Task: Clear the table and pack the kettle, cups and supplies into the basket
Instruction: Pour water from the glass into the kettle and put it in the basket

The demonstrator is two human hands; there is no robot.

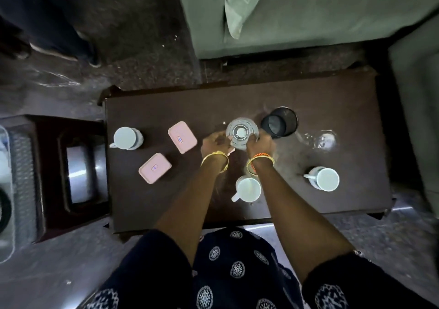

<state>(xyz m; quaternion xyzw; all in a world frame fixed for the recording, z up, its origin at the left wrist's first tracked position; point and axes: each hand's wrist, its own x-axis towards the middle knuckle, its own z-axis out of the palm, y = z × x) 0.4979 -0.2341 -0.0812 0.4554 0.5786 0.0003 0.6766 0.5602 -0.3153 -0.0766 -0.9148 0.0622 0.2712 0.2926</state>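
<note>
Both hands (215,142) close around the glass kettle (241,133) on the dark worktop (332,99).

Nearest the person, a white cup (247,189) sits just below the wrists, handle pointing lower left. Both arms reach straight forward, bangled wrists bent, left hand and right hand (260,143) cupping opposite sides of the upright kettle, its mouth facing up. Left of the hands lie two pink boxes (182,137), long axes slanted; just beyond the right hand stands a black mesh basket (280,122).
</note>
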